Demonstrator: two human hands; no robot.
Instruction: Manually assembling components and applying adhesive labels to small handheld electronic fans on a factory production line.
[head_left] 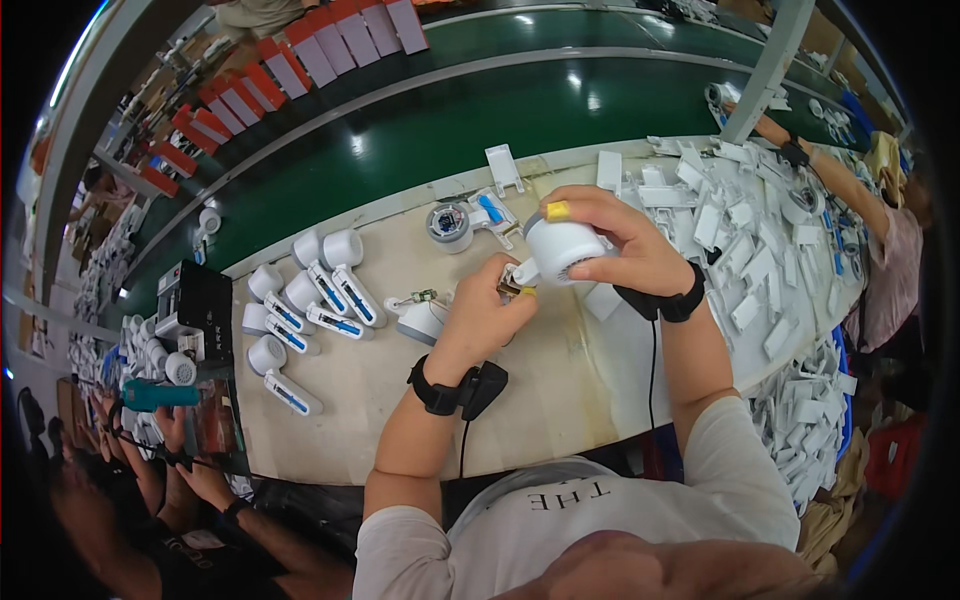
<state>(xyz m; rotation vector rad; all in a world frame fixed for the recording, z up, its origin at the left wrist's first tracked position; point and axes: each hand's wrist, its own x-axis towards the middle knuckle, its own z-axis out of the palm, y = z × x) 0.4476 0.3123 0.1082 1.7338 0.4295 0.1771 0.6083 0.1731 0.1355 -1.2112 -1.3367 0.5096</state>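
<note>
Housing [565,250], white and drum-shaped, is held above the table [400,445], about midway between its left and right edges and nearer the far edge. Expect a light, stiff, probably plastic part whose smooth wall may slip; take hold around the drum, and treat the stem and exposed metal fitting [512,284] as the more fragile end. The shell is plain white, with a grey band at the rim facing the far edge, small vent slots on the near side, and a short stem projecting left. Right hand [635,240]: thumb and fingers spread to the drum's width and closed on its wall; one fingertip wears a yellow cover [558,211]. Left hand [485,312]: thumb and fingers pinched nearly together on the metal fitting; exact contact is partly hidden. Toward the far edge lie an open grey unit [449,226] with visible circuitry and a white cover [504,170]. Blue-striped handles [293,393] with drum heads occupy the left side; white shells [750,240] cover the right.
</note>
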